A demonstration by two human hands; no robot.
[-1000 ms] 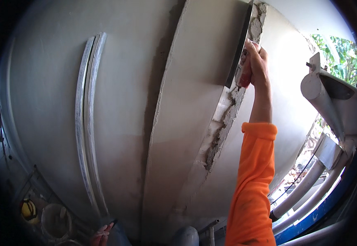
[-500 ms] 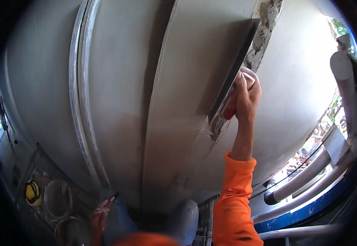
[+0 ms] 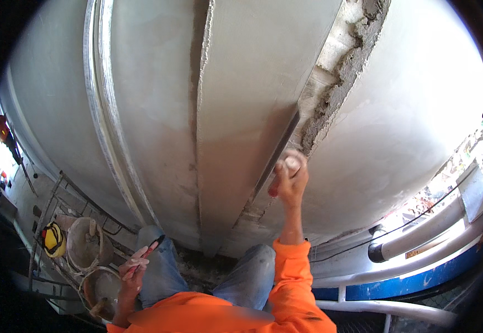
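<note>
In the head view, my right hand [image 3: 293,178] curls its fingers round the trowel [image 3: 279,147], its dark blade at ten o'clock, along the wall [image 3: 241,83]. A ragged groove [image 3: 344,91] runs toward one o'clock. My left hand [image 3: 134,266] clasps a red-handled tool [image 3: 152,247]; a bucket [image 3: 106,252] stands at its ten o'clock.

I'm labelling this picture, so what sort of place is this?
Probably a building or renovation site: the wall has a rough, unfinished mortar strip, the right hand holds a long plastering trowel, and grimy buckets stand at lower left.
</note>
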